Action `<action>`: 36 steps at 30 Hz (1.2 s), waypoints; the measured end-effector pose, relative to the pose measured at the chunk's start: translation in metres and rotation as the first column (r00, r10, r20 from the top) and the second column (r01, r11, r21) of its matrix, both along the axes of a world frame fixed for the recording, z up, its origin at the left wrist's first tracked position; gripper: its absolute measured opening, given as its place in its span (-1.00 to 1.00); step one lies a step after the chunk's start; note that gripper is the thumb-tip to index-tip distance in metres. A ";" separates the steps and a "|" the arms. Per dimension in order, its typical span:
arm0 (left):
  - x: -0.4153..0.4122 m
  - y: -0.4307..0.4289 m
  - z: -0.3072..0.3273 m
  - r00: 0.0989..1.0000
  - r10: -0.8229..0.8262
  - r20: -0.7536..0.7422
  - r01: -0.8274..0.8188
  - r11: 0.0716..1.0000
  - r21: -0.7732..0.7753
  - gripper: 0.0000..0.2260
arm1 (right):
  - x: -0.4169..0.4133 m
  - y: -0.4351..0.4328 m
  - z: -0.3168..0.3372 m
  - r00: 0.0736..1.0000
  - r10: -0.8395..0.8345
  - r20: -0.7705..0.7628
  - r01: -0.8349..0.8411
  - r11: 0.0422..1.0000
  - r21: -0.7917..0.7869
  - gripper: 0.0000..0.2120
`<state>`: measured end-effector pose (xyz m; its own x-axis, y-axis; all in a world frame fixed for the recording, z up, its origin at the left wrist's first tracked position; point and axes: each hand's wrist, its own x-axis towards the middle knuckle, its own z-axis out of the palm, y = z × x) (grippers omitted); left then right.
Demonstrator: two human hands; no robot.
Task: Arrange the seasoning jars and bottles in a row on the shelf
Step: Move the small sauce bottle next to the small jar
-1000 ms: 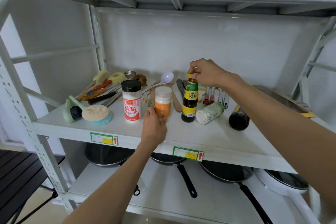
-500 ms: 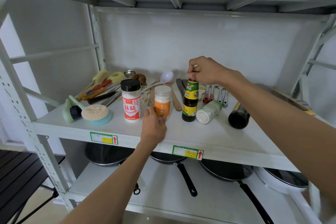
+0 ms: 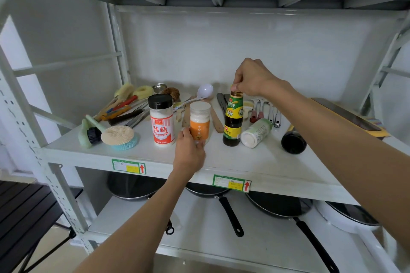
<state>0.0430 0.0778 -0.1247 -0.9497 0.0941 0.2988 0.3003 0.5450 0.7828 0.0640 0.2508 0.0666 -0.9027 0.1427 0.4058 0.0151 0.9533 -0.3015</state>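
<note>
At frame centre, the right hand (image 3: 251, 77) pinches the cap of the dark glass sauce bottle (image 3: 233, 121): likely heavy, top-heavy, best held at its body. The left hand (image 3: 188, 150) clasps the base of the light orange-labelled jar (image 3: 199, 125), white-lidded, upright on the shelf (image 3: 277, 168).

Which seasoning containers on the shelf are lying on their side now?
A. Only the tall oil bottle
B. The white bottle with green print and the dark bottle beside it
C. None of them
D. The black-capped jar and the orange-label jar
B: the white bottle with green print and the dark bottle lie flat, bases toward the camera; the other three stand upright.
</note>
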 end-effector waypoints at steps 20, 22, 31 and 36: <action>-0.004 0.000 -0.004 1.000 0.002 0.002 -0.002 1.000 -0.008 -0.54 | 0.004 0.003 -0.010 0.997 0.068 -0.036 -0.067 0.997 0.049 -0.78; -0.004 0.000 -0.003 1.000 -0.001 0.003 0.001 1.000 -0.008 -0.53 | 0.006 0.004 -0.010 0.996 0.087 -0.034 -0.085 0.995 0.060 -0.76; -0.003 0.000 -0.003 1.000 -0.006 0.008 0.006 1.000 -0.006 -0.52 | 0.007 0.009 -0.012 0.987 0.158 -0.021 -0.156 0.985 0.077 -0.76; -0.002 0.000 -0.001 1.000 -0.006 0.011 0.006 1.000 -0.003 -0.52 | 0.004 0.012 -0.014 0.986 0.167 -0.017 -0.165 0.984 0.062 -0.75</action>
<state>0.0412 0.0776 -0.1254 -0.9523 0.1003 0.2882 0.2948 0.5456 0.7845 0.0685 0.2625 0.0523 -0.9026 -0.0339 0.4291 -0.1509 0.9586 -0.2416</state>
